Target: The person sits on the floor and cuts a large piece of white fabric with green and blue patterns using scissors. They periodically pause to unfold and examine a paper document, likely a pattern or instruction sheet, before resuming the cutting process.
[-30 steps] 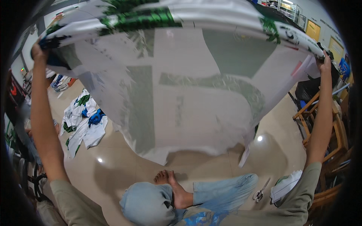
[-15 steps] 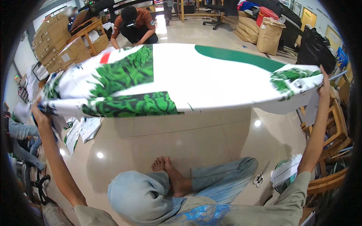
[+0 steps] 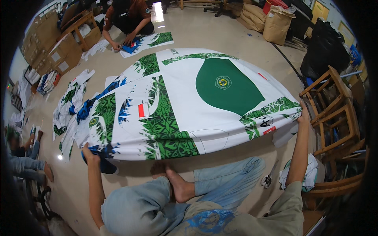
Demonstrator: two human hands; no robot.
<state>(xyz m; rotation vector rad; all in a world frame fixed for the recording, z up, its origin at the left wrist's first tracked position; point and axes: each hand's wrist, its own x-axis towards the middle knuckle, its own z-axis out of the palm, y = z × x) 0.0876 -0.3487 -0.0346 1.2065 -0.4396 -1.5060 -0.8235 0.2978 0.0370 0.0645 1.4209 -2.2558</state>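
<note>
A wide sheet of printed fabric (image 3: 183, 106), white with green patterned panels, a dark green shape with an emblem and small red-and-white patches, stretches across the floor in front of my crossed legs. My left hand (image 3: 91, 154) is closed on its near left corner, by a dark blue part. At the near right edge my right hand (image 3: 302, 115) grips the fabric too, beside a green patterned strip. Between the two hands the near edge is drawn fairly taut and sits slightly raised, with folds running along it. The far side spreads out over the floor.
Scissors (image 3: 267, 179) lie right of my knee, near white cloth pieces (image 3: 303, 173). A wooden frame (image 3: 332, 114) stands at the right. Loose printed cuttings (image 3: 71, 102) are heaped at the left. Across the floor a co-worker (image 3: 128, 17) bends over another printed piece (image 3: 157, 41).
Both hands have come down and closer to me, the left also moving rightward. The fabric has dropped from being held up and now spreads on the floor, its print facing up.
</note>
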